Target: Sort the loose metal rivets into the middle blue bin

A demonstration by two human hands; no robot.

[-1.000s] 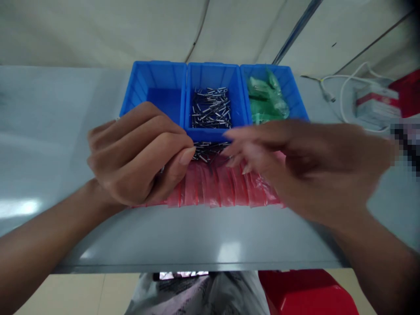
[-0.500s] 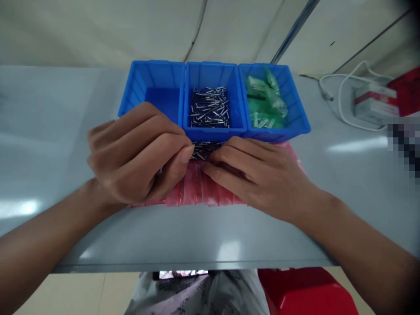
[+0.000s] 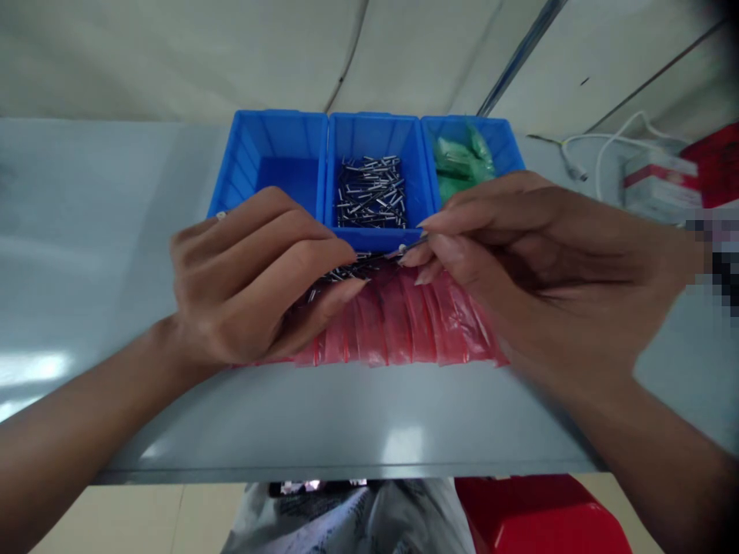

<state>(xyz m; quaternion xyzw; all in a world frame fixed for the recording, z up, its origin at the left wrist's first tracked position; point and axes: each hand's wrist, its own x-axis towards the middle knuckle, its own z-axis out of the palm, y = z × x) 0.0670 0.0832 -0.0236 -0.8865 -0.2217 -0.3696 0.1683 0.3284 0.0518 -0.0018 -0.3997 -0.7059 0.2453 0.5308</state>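
My right hand (image 3: 536,261) pinches a thin metal blind rivet (image 3: 412,245) between thumb and fingers, in front of the right and middle blue bins. To its left, my left hand (image 3: 259,277) is curled, with thumb and forefinger slightly apart; its other fingertips are hidden. Several loose rivets (image 3: 363,265) show in and beyond that gap, and I cannot tell which of them the left hand holds. Beneath both hands lies a row of overlapping red plastic bags (image 3: 398,323). The middle bin (image 3: 375,138) contains many rivets.
The left blue bin (image 3: 282,135) shows a bare floor. Green plastic bags (image 3: 462,161) lie in the right bin (image 3: 427,131). At the far right of the grey table (image 3: 346,415) are a white cable (image 3: 600,138) and a white-and-red box (image 3: 658,177). A red stool (image 3: 543,515) stands below.
My right hand has lifted from the loose rivets and moved right, now pinching one rivet. My left hand has shifted slightly right, and its thumb has parted from the forefinger.
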